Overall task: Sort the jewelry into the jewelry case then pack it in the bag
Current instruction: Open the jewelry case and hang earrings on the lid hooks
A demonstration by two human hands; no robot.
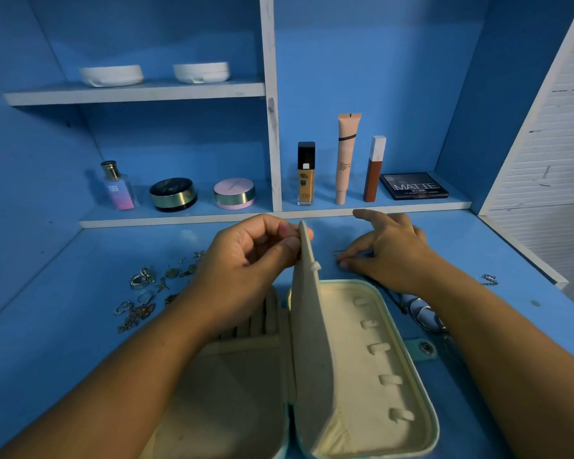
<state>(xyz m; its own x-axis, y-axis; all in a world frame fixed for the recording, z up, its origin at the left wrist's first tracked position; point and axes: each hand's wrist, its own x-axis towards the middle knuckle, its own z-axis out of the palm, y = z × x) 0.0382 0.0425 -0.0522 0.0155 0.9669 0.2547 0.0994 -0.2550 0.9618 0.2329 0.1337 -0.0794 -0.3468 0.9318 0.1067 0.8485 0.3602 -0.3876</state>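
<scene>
cream jewelry case [371, 362], flap [309, 313] in pinch of left hand [246, 260]; right hand [391, 256] at wire piece [338, 252], grip unclear

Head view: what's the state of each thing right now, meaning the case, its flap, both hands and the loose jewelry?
jewelry case: open, lying flat on the desk.
centre flap: upright, top edge pinched by the left hand.
right hand: fingertips down at a thin piece behind the case; grip unclear.
loose jewelry: on the desk left of the case, unsorted.
snap tab: unfastened.
</scene>
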